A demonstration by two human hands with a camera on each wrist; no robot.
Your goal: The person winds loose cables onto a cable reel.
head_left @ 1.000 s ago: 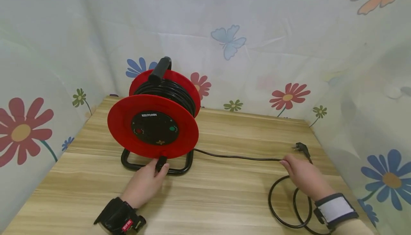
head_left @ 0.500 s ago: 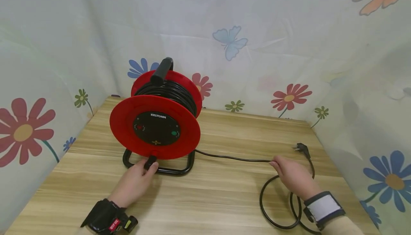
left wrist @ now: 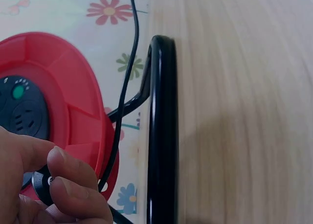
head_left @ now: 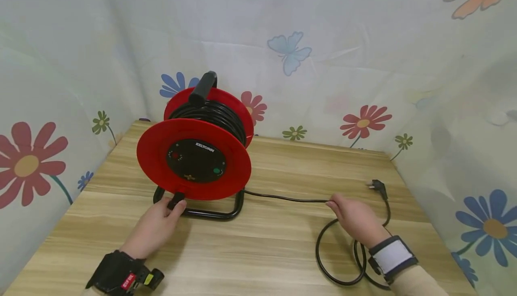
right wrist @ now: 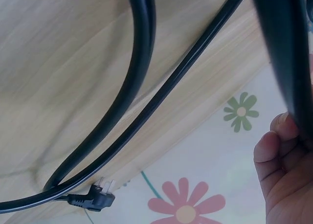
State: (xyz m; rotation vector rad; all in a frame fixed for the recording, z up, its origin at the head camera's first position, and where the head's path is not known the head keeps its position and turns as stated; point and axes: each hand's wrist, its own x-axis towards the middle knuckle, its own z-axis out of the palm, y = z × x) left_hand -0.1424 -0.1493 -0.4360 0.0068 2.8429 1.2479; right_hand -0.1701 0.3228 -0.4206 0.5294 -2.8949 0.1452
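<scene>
A red cable reel [head_left: 194, 159] with black cable wound between its discs stands on a black tube frame [head_left: 214, 215]. My left hand [head_left: 155, 224] grips the small black crank knob [head_left: 176, 200] at the lower edge of the front disc. In the left wrist view, the fingers [left wrist: 73, 190] curl round that knob. My right hand [head_left: 357, 217] pinches the black cable [head_left: 286, 198], which runs fairly straight from the reel. Beyond this hand the cable hangs in loose loops [head_left: 319, 251], ending in a black plug [head_left: 378, 187] on the table.
The wood-grain table [head_left: 258, 251] is backed by a white curtain [head_left: 242, 26] printed with flowers and butterflies. A black carrying handle [head_left: 203, 89] rises over the reel. The plug lies near the table's right edge, prongs pointing left.
The crank knob and my left hand have moved left along the disc's lower edge as the reel turned. My right hand, with the cable, has shifted left toward the reel, and the loops followed.
</scene>
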